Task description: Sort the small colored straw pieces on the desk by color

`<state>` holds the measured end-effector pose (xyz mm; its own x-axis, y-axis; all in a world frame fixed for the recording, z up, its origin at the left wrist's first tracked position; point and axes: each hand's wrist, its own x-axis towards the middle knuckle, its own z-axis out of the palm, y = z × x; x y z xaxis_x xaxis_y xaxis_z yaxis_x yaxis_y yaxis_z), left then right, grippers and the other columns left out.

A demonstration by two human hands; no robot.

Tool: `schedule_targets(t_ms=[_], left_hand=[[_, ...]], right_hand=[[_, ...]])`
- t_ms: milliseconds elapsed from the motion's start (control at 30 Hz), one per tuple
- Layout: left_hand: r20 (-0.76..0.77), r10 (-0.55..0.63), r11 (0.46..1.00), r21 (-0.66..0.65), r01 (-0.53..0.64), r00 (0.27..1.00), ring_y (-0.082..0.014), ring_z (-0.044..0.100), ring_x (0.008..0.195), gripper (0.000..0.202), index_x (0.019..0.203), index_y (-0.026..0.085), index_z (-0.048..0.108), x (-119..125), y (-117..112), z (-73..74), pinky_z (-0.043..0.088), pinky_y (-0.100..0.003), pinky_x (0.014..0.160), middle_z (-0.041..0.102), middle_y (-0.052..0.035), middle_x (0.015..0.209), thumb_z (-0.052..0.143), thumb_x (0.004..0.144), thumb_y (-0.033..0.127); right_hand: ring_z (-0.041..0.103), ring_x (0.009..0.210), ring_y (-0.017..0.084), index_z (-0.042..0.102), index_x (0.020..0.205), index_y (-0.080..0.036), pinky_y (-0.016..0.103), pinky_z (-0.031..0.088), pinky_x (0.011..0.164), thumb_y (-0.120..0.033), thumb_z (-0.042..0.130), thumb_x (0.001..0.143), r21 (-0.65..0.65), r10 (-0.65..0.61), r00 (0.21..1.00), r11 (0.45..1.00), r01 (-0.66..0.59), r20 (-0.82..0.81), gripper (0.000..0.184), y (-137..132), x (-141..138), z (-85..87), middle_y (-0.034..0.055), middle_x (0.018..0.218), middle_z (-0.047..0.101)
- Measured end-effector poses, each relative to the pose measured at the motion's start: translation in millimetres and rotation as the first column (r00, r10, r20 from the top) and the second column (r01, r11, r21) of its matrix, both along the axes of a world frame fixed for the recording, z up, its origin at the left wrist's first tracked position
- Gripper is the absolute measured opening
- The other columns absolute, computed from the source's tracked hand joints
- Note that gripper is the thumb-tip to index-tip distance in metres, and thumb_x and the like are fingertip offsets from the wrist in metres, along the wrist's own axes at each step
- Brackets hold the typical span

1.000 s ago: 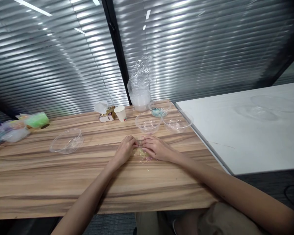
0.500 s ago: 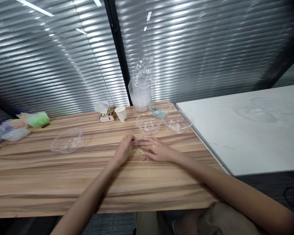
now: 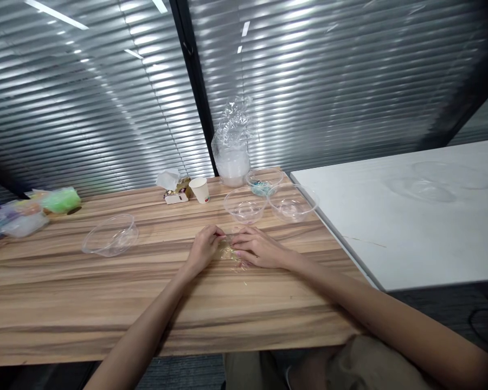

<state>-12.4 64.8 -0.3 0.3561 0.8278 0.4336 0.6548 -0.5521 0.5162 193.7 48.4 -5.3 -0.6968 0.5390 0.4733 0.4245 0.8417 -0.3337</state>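
Note:
My left hand (image 3: 205, 245) lies low over the wooden table, its thumb and fingers pinched together at the edge of a small piece of clear, shiny plastic (image 3: 228, 251). From the other side, my right hand (image 3: 260, 248) has its fingers bent over the same plastic, with the thumb close beneath them. Yellowish and pinkish glints show in the plastic between the hands; its exact kind is too small to tell. Just beyond my right hand stand two clear round bowls, the left bowl (image 3: 246, 208) and the right bowl (image 3: 293, 206).
Behind them is another clear bowl (image 3: 261, 188) with bluish contents, beside a stack of containers in plastic wrap (image 3: 232, 162). A paper cup (image 3: 200, 190) and tissue box (image 3: 178, 193) stand left of it. Farther left are a clear bowl (image 3: 111, 238) and colourful bags (image 3: 61, 200).
The hands stay at nearly the same place, with slight finger movement over the plastic. My right fingers sit a little closer together. The whole view has shifted very slightly.

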Motion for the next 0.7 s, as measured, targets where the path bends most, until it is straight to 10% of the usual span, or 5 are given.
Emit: schedule_targets(t_ms=[433,700], left_hand=[[0.047,0.033,0.999,0.014,-0.033,0.998,-0.0138,0.057,0.068,0.008,0.071,0.016,0.058,-2,0,2.7,0.043,-0.024,0.065,0.062,-0.0007,0.070,0.054,0.079,0.016],[-0.012,0.010,1.000,0.004,-0.010,1.000,-0.0142,0.056,0.069,0.009,0.071,0.016,0.057,0,0,0.2,0.042,-0.024,0.066,0.062,-0.0009,0.071,0.054,0.078,0.011]], right_hand=[[0.049,0.101,0.024,0.061,0.110,-0.015,0.041,0.039,0.090,-0.019,0.044,0.092,0.409,-0.173,0.984,0.895,0.177,-0.047,0.025,-2,10,7.3,0.0066,0.115,0.060],[0.047,0.107,0.025,0.057,0.118,-0.015,0.042,0.038,0.091,-0.016,0.042,0.093,0.402,-0.380,0.919,0.828,0.390,-0.109,0.029,10,17,9.5,0.0071,0.122,0.056]])
